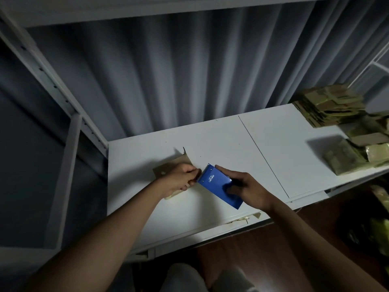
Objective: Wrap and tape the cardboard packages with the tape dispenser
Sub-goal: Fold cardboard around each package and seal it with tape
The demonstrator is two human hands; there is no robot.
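We have the cardboard package (pixel 168 171) lying flat on the white shelf board (pixel 221 144), at about eight o'clock of its surface, with one flap corner sticking up toward twelve o'clock. Our left hand (pixel 181 179) rests on top of it, fingers curled and pinching at its three o'clock edge, right where the toothed blade of the blue tape dispenser (pixel 217 185) meets it; whether those fingers pinch the tape end or the cardboard itself, we cannot tell. Our right hand (pixel 246 189) grips the dispenser from its four o'clock side, fingers wrapped round the body, index finger laid along its top edge.

We judge that we are in the taping step: either anchoring a strip or cutting one at the blade. The next move likely calls for holding the package firmly while the dispenser pulls away or twists against the teeth.

Further out, at two o'clock on the board, sits a stack of flat cardboard pieces (pixel 328 106), and at three o'clock a pile of wrapped packages (pixel 349 157). A pleated grey curtain (pixel 168 70) hangs behind.
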